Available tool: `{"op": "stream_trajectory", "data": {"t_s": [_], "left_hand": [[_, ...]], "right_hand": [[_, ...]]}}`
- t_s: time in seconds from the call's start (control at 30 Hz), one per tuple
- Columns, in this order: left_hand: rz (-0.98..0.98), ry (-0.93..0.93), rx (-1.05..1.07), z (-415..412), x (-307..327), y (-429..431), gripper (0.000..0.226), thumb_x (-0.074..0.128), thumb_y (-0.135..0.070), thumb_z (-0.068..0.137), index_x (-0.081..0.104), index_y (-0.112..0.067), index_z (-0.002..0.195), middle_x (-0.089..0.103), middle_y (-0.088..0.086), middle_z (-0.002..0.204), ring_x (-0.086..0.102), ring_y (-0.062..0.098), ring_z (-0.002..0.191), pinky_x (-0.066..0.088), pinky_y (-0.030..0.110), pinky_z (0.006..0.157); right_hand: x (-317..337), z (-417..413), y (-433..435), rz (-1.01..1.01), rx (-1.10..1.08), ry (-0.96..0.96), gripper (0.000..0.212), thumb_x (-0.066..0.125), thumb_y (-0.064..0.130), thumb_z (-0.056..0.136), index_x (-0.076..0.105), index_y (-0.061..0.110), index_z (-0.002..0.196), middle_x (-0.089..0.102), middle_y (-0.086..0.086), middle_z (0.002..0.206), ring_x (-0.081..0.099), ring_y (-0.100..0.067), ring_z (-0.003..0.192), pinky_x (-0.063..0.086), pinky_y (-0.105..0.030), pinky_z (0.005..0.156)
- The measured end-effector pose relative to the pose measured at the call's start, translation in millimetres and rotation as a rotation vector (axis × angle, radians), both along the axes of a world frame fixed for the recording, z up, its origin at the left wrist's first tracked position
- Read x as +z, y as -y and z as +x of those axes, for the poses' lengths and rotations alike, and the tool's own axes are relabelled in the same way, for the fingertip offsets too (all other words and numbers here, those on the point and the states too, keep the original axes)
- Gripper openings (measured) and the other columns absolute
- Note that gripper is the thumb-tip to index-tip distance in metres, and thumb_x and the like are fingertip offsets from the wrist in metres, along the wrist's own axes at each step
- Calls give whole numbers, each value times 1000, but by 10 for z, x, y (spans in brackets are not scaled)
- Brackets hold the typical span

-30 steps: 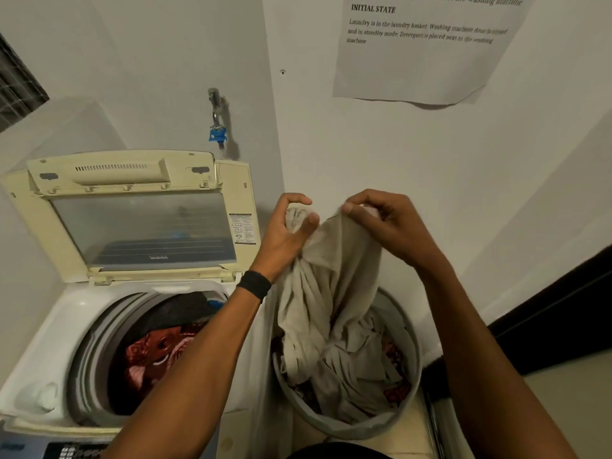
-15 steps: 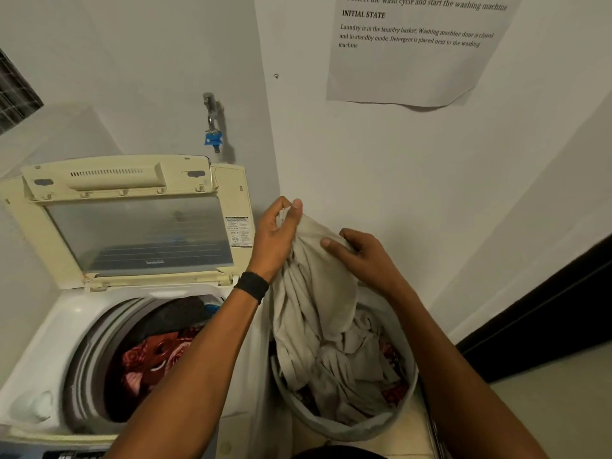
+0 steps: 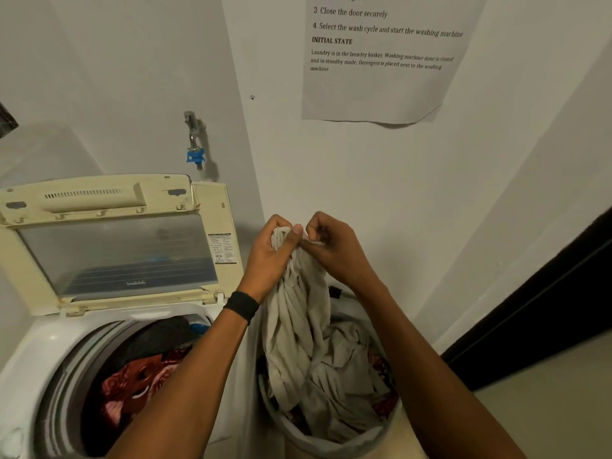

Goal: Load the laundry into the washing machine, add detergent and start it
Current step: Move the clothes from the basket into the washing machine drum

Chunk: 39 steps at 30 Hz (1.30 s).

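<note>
A long beige cloth (image 3: 299, 313) hangs from both my hands down into the grey laundry basket (image 3: 331, 447) at lower middle. My left hand (image 3: 270, 260) grips the bunched top of the cloth. My right hand (image 3: 334, 248) pinches the same bunch right beside it. Red patterned clothes lie under the cloth in the basket. The top-loading washing machine (image 3: 39, 346) stands at the left with its cream lid (image 3: 109, 240) raised. Red patterned laundry (image 3: 132, 389) and dark laundry lie in its drum.
A tap with a blue fitting (image 3: 194, 150) sticks out of the wall behind the machine. A printed instruction sheet (image 3: 381, 61) hangs on the wall above the basket. A dark door edge (image 3: 546, 309) runs down the right side.
My right hand has come back up to the top of the cloth, next to my left hand. Both hands now hold the bunched top together. The view has tilted slightly upward.
</note>
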<state>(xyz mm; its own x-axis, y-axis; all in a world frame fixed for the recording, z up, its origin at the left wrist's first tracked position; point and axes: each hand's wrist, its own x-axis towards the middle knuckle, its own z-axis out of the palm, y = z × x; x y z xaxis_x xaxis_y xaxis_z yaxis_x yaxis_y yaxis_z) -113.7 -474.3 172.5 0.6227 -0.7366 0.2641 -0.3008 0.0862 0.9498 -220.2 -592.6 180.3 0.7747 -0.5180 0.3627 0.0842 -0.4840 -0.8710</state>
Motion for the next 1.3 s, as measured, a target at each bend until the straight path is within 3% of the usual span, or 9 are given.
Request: {"op": "stream_trajectory", "data": {"t_s": [0.2, 0.3, 0.5, 0.63, 0.73, 0.9, 1.03, 1.13, 1.3], "left_hand": [[-26, 49, 104, 4, 74, 5, 28, 55, -30, 107, 48, -10, 88, 47, -4, 75, 47, 9, 71, 41, 26, 68], [-37, 94, 128, 55, 99, -13, 27, 54, -27, 107, 49, -8, 88, 46, -13, 73, 46, 4, 70, 39, 19, 68], [-57, 87, 183, 104, 86, -70, 30, 53, -25, 108, 49, -5, 86, 44, -6, 75, 42, 5, 71, 36, 20, 68], [-47, 55, 210, 199, 61, -118, 22, 50, -27, 109, 55, -14, 91, 53, -15, 82, 49, 4, 79, 41, 24, 79], [-69, 11, 158, 172, 63, -120, 39, 50, -48, 103, 60, -11, 107, 62, -16, 99, 58, 6, 93, 47, 29, 87], [-49, -43, -13, 3, 61, -84, 75, 55, -78, 86, 56, -11, 118, 63, 10, 114, 63, 19, 103, 55, 37, 90], [-6, 3, -45, -46, 36, -91, 69, 52, -72, 91, 58, -5, 104, 62, 18, 95, 60, 18, 87, 50, 32, 78], [31, 7, 8, 18, 71, -132, 48, 57, -55, 96, 52, -10, 82, 50, 4, 72, 47, 9, 69, 38, 29, 64], [-56, -23, 143, 222, 131, -167, 41, 57, -41, 104, 45, -15, 76, 41, 2, 72, 41, 14, 69, 35, 33, 70]], "right_hand": [[-238, -113, -6, 16, 24, -261, 51, 71, 61, 87, 52, 14, 80, 51, 6, 66, 45, -6, 59, 38, -28, 58], [-353, -257, 79, -15, 126, -408, 46, 70, 60, 89, 59, 16, 76, 56, 1, 66, 49, -7, 58, 40, -29, 60], [-130, -489, 365, -315, 149, -1067, 40, 74, 57, 84, 71, 25, 107, 68, 2, 97, 64, -19, 89, 48, -30, 73], [442, -613, 410, -394, 119, -683, 21, 74, 44, 88, 68, 28, 76, 64, 8, 69, 58, -8, 65, 46, -32, 64], [771, -544, 193, -224, 228, -288, 14, 77, 33, 91, 72, 21, 88, 71, 4, 82, 67, -16, 76, 51, -32, 68], [501, -170, -80, -51, 151, -66, 14, 68, 26, 100, 76, 15, 101, 76, 2, 95, 71, -17, 93, 55, -48, 87], [284, -67, -129, -23, 104, -68, 18, 64, 29, 101, 77, 17, 101, 76, 6, 96, 71, -14, 95, 56, -43, 89], [181, -130, -44, 22, 73, -137, 19, 71, 34, 96, 72, 15, 94, 72, 3, 89, 67, -13, 86, 53, -33, 81], [-144, -434, 212, 8, 252, -615, 49, 68, 64, 89, 71, 15, 87, 70, -10, 82, 68, -26, 74, 52, -40, 67]]}}
